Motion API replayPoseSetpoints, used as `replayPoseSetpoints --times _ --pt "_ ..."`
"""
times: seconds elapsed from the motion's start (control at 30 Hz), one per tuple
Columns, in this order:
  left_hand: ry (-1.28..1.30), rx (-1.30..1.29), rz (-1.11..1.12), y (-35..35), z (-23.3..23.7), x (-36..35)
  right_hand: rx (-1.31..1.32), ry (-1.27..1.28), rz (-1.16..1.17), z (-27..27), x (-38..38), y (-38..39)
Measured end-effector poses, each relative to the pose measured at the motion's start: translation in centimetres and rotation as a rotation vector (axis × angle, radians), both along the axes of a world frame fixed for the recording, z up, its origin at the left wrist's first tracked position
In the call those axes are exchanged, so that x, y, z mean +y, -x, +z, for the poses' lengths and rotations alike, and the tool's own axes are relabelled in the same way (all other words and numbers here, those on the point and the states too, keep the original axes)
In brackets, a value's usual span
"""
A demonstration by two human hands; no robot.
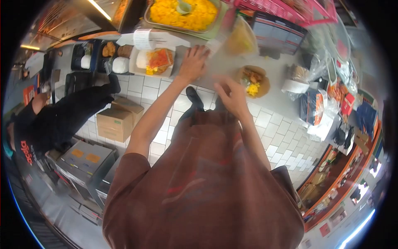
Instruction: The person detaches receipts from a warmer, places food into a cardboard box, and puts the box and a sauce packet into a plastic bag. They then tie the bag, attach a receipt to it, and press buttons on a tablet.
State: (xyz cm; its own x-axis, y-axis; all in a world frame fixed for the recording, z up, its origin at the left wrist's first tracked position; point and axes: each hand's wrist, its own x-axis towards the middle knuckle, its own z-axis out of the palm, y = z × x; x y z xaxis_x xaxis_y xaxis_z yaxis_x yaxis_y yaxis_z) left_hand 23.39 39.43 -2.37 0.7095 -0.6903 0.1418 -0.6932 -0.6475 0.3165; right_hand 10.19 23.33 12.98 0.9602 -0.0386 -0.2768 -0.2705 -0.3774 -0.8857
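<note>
My left hand point(194, 64) lies over the steel counter point(222, 62), fingers stretched out and apart, holding nothing. Just left of it is an open takeaway box point(137, 66) with white rice, a red-orange topped piece and yellow bits. A curled paper receipt point(143, 39) rests by its raised lid. Over the counter's front edge hovers my right hand point(232, 96), slightly blurred, fingers loosely bent and apart with nothing seen in them. Right of it stands a brown paper food box point(263, 87) holding browned pieces and yellow food.
Behind the counter are a tray of yellow food point(151, 18) with a scoop, a clear bag point(242, 37), a screen point(277, 31) and a pink basket point(298, 16). Black meal trays point(99, 64) sit left. A person in black point(70, 108) and a cardboard box point(112, 124) are lower left.
</note>
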Motion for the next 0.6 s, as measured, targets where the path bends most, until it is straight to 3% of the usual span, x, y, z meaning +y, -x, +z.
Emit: replayPoseSetpoints --times 0.13,0.17,0.23,0.37,0.43,0.5,0.57,0.6 --pt "0.081 -0.128 0.112 -0.4 1.6 -1.8 -0.352 0.152 -0.424 -0.8 -5.0 4.7" --pt "0.081 -0.132 0.094 0.1 2.1 -2.5 -0.355 0.253 -0.536 -1.0 -6.5 5.5" --pt "0.348 0.067 0.050 2.1 3.4 -3.5 -0.288 0.288 -0.707 -2.6 -9.2 6.7" --pt "0.465 0.235 -0.158 6.7 8.0 -6.3 -0.260 0.271 -0.736 -5.4 -12.3 7.6" --pt "0.297 -0.021 -0.241 8.4 9.3 -7.8 -0.241 0.096 -0.694 -6.0 -12.7 7.4" --pt "0.252 -0.002 -0.223 9.3 9.8 -9.2 -0.221 0.040 -0.661 -6.2 -12.7 6.9" --pt "-0.008 0.050 -0.200 9.1 9.4 -10.0 -0.206 -0.018 -0.620 -6.3 -12.6 6.6" --pt "-0.016 0.047 -0.203 8.9 10.0 -10.4 -0.199 -0.022 -0.586 -6.4 -12.7 6.5"
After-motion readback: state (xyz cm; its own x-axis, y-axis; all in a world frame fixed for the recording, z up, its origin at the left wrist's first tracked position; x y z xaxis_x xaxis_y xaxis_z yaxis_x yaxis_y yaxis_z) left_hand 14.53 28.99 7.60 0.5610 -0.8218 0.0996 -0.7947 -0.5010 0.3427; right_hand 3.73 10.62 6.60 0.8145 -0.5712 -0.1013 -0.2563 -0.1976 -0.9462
